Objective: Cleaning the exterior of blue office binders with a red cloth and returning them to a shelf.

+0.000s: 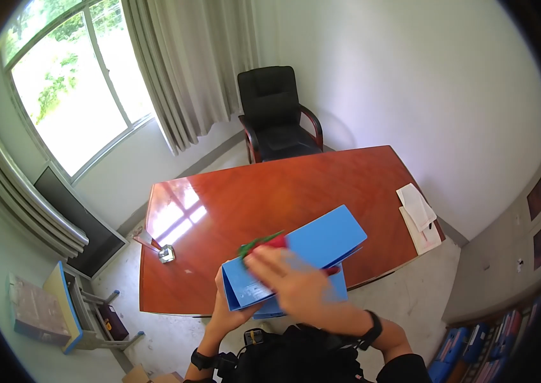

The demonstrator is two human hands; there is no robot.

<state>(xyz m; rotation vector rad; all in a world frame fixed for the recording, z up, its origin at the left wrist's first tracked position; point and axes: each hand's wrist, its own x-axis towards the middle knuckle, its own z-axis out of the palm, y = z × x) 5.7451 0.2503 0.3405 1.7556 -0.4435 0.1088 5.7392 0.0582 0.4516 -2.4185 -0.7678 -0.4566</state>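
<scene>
Over the near edge of the desk is a blue file box or binder (328,234), held tilted. My left hand (225,299) grips its lower left corner, with the fingers partly hidden behind it. A red and green cloth (270,242) lies against the blue surface beneath my right hand (289,282), which is blurred and presses the cloth with its fingers. Another blue panel (340,282) shows below; whether it belongs to the same binder I cannot tell. A small red piece sticks out beside my right wrist.
The glossy reddish wooden desk (251,201) bears a glass pen stand (166,253) at left and white papers (418,215) at right. Behind it stands a black armchair (275,115). A small table (67,301) is at left; a shelf with blue binders (450,349) is at lower right.
</scene>
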